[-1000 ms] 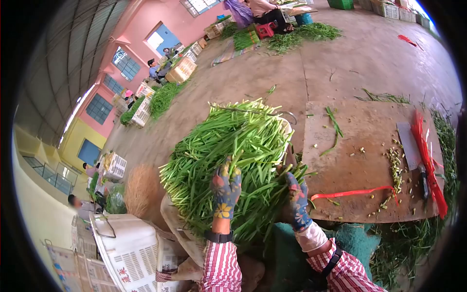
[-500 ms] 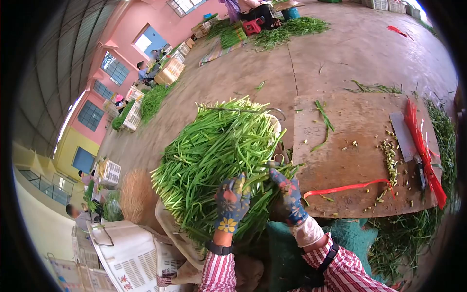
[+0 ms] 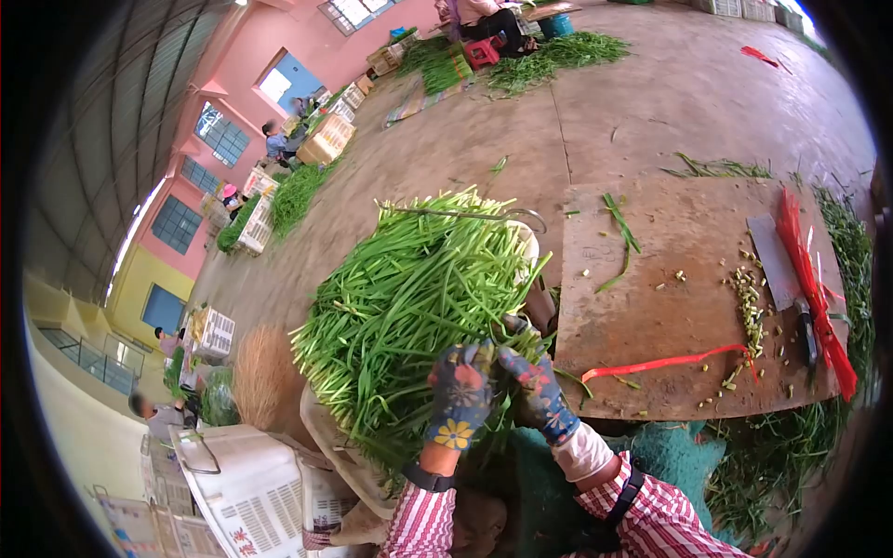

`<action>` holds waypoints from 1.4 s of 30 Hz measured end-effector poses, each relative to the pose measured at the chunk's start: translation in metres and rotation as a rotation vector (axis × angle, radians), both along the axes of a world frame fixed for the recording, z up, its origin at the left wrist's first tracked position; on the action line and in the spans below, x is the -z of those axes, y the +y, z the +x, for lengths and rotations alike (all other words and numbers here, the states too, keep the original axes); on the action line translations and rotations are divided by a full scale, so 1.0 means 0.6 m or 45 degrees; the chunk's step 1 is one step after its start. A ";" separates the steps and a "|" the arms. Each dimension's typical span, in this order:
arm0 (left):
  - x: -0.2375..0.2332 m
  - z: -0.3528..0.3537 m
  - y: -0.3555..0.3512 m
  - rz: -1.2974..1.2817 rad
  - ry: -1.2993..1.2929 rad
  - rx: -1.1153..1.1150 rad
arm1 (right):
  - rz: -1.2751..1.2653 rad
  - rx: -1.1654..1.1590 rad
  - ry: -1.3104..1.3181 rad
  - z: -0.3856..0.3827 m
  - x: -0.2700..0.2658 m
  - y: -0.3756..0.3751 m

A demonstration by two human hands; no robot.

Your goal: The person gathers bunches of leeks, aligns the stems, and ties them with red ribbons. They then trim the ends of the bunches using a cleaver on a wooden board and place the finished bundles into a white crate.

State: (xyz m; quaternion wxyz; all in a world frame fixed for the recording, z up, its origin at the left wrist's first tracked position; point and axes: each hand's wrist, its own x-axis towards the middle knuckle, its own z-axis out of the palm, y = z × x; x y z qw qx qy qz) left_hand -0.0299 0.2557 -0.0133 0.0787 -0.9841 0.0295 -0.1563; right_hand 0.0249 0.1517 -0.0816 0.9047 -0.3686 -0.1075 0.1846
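Observation:
A big heap of long green stalks with pale cut ends (image 3: pixel 409 288), which look like garlic chives, fills a white crate (image 3: pixel 321 423) in front of me. My left hand (image 3: pixel 460 391), in a dark flowered glove, is closed on some stalks at the heap's near right edge. Close beside it, my right hand (image 3: pixel 541 381) wears a matching glove and pinches a small bunch of stalks, whose ends show past its fingers. The fingertips of both hands are partly hidden among the greens. A curved metal handle (image 3: pixel 465 214) lies across the far side of the heap.
At right lies a wooden board (image 3: pixel 651 307) with a knife (image 3: pixel 772 260), red ties (image 3: pixel 805 279), a red strip (image 3: pixel 665 360) and cut stalk ends (image 3: pixel 747 307). A white basket (image 3: pixel 251 484) stands at lower left. Other people sit farther off among crates.
My two hands have come closer together and slightly nearer to me. The bunch by my right hand has drawn in from the board's edge. The view has shifted slightly.

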 end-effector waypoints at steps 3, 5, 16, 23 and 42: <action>0.004 -0.007 -0.001 0.276 0.193 0.095 | 0.192 0.130 0.168 -0.005 -0.011 0.009; -0.023 -0.009 0.017 0.224 0.190 0.270 | 0.163 0.058 0.261 -0.004 0.004 0.004; -0.019 0.306 0.127 -0.104 0.538 -0.237 | 0.151 0.176 0.343 -0.005 0.005 0.013; -0.007 0.329 0.131 -0.083 0.454 -0.407 | 0.144 0.149 0.372 0.003 -0.001 0.012; -0.016 0.053 -0.001 -0.443 0.021 -0.225 | 0.260 0.209 0.065 -0.005 -0.015 -0.009</action>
